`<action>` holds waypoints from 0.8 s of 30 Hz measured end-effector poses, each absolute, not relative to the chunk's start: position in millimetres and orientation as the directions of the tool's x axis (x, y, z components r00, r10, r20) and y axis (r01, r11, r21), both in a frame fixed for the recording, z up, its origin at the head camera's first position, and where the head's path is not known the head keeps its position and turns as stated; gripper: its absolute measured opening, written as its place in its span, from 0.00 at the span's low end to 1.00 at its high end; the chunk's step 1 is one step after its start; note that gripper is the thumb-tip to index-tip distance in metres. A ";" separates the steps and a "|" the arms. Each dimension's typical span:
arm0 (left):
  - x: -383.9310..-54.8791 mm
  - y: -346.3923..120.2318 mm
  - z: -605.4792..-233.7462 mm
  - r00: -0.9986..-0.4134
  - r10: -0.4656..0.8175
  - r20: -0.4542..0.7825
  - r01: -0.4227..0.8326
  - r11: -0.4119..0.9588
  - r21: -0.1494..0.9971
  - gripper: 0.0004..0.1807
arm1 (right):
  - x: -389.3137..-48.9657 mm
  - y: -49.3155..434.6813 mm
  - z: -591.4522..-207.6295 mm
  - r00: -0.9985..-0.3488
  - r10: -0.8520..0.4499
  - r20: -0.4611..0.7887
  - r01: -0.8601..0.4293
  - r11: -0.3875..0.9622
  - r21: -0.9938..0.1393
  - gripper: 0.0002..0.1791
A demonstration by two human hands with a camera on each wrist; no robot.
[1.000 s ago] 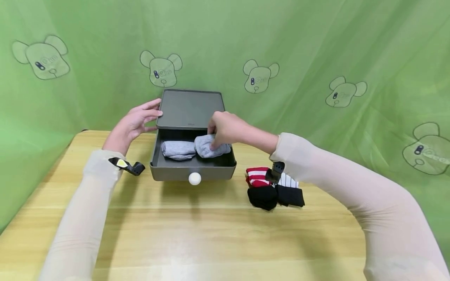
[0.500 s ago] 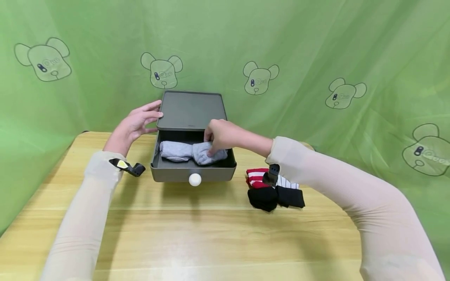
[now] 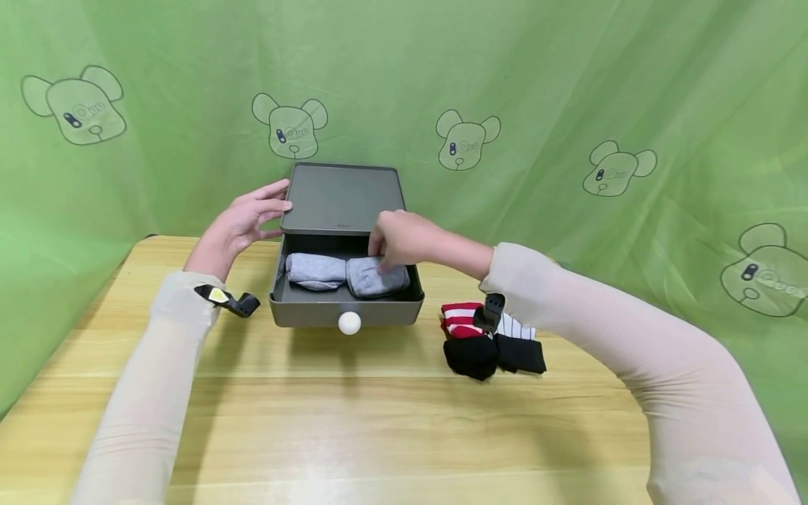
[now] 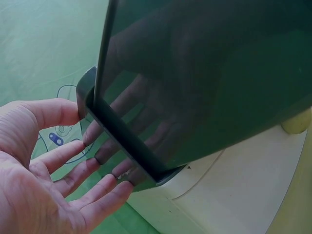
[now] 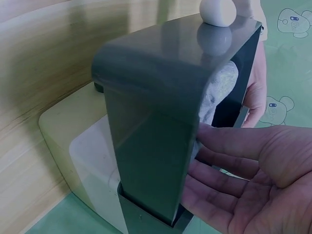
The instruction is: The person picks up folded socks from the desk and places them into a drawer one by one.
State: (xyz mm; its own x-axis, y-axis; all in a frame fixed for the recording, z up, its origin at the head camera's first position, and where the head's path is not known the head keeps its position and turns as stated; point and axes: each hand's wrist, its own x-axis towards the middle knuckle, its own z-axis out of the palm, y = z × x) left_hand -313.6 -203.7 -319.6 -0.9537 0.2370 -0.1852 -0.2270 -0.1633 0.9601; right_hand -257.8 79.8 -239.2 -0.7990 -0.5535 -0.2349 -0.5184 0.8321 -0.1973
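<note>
A grey drawer (image 3: pixel 315 312) with a white round knob (image 3: pixel 349 322) is pulled out of its grey case (image 3: pixel 344 196). Two folded grey socks lie inside, a left sock (image 3: pixel 315 271) and a right sock (image 3: pixel 375 278). My right hand (image 3: pixel 404 240) reaches in over the right sock, thumb on its top and the other fingers behind it. In the right wrist view these fingers (image 5: pixel 214 183) are fairly straight, their tips partly hidden by the drawer wall. My left hand (image 3: pixel 243 219) rests extended fingers and thumb against the case's left side; the left wrist view shows the fingertips (image 4: pixel 124 187) along that side.
On the wooden table (image 3: pixel 353 428), right of the drawer, lie a red-and-white striped folded sock (image 3: pixel 463 320), a white sock with dark stripes (image 3: pixel 516 326) and black folded fabric (image 3: pixel 471 356). A white unit (image 5: pixel 95 156) shows under the grey one. Green cloth (image 3: pixel 379 70) hangs behind.
My right hand has lowered the right sock into the drawer beside the left one. Since half a second ago it has shifted slightly up while the sock stays put. My left hand keeps its place.
</note>
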 end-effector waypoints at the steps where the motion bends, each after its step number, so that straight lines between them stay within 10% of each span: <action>1: -313.3 -203.8 -319.7 -0.954 0.236 -0.184 -0.226 -0.164 0.960 0.38 | -257.8 79.9 -239.6 -0.797 -0.556 -0.234 -0.519 0.830 -0.204 0.14; 24: -312.9 -205.2 -321.4 -0.957 0.236 -0.171 -0.207 -0.141 0.968 0.39 | -253.3 86.4 -228.8 -0.759 -0.628 -0.174 -0.525 0.747 -0.408 0.15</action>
